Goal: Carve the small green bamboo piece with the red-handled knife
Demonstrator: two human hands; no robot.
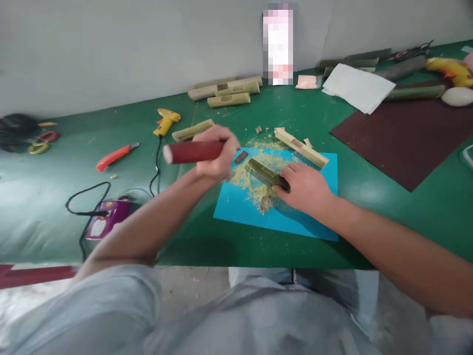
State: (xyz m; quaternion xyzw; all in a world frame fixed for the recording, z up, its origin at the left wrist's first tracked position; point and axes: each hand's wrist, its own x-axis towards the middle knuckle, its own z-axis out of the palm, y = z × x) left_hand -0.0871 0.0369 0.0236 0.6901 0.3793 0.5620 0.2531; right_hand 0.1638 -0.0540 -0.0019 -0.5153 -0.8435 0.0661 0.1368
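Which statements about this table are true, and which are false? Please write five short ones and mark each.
1. The left hand grips a dark red handle. True.
2. The right hand holds the white paper. False: it holds a green bamboo piece.
3. Yellowish shavings lie on the blue sheet. True.
4. The dark brown sheet lies under the blue sheet. False: it lies apart, to the right.
5. The orange-handled tool lies left of the yellow glue gun. True.
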